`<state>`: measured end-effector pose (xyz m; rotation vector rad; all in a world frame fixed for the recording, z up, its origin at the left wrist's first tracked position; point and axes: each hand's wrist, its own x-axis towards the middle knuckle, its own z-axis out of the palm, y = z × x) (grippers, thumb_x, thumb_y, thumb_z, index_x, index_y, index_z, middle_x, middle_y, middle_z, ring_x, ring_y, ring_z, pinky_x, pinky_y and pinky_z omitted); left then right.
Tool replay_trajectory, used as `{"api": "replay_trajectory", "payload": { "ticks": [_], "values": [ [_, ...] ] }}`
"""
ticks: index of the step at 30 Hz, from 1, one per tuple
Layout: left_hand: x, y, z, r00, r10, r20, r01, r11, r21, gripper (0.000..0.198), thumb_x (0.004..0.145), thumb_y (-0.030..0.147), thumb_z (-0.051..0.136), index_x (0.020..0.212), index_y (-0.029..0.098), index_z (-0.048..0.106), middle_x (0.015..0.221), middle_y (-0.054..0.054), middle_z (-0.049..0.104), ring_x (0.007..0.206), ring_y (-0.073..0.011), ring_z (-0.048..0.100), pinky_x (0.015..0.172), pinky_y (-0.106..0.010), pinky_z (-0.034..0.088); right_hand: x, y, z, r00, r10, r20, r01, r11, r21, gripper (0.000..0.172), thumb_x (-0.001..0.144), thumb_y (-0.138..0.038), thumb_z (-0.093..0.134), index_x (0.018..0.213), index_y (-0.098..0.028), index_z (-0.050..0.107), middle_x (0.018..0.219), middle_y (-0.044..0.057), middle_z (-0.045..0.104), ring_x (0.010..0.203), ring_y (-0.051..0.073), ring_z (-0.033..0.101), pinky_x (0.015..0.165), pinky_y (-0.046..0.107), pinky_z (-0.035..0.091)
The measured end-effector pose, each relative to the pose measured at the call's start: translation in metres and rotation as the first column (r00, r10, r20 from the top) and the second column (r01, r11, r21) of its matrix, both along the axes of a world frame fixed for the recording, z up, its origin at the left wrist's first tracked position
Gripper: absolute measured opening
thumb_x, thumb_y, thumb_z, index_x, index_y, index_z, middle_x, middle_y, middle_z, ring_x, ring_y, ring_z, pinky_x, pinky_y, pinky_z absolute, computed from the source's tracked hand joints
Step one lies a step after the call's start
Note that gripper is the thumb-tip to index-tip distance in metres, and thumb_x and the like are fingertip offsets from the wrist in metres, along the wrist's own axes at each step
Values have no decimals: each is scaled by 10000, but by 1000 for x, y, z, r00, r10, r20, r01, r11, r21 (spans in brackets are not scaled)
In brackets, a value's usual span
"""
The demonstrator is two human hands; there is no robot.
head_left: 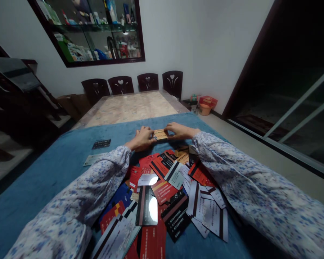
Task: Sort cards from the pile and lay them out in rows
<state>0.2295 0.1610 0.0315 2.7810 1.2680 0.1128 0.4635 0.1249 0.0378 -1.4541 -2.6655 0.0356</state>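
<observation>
Both arms reach forward over the blue cloth point(70, 151), and between the hands is a yellow-gold card point(160, 134) with dark print. My left hand point(143, 138) grips its left end with closed fingers. At the right end, my right hand point(179, 131) pinches the same card between thumb and fingers. Whether one card or a small stack is held, I cannot tell. Nearer to me, beneath the forearms, lies a loose heap of plastic cards: a red card point(153, 237), a black card point(176, 216), a white card point(212, 216) and several others overlap.
Left of my left hand lie a separate black card point(101, 144) and a pale card point(94, 158). Beyond the cloth the marble-patterned tabletop point(137, 106) shows, with dark wooden chairs point(148, 82) at its far end. An orange bucket point(204, 108) stands on the floor to the right.
</observation>
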Motion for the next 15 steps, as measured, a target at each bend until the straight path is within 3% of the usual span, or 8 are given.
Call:
{"api": "replay_trajectory", "payload": {
  "ticks": [6,15],
  "values": [
    [6,15,-2,1000,29,2,-29,1000,2,255,866,389,639,1026,195,677,1266,-137,576,1269,-368,425,994,-511,395,-4,13,1,999,-46,21,47,999,-15,239,837,-169,670,1066,-119,717,1153,159,658,1055,265,612,916,310,433],
    [15,31,-10,998,57,-5,-57,998,2,242,851,387,631,978,189,683,1253,-163,586,1268,-400,434,978,-554,419,-8,29,-4,990,-133,47,136,989,-52,233,840,-166,669,1064,-132,720,1173,138,668,1047,232,632,883,244,429]
  ]
}}
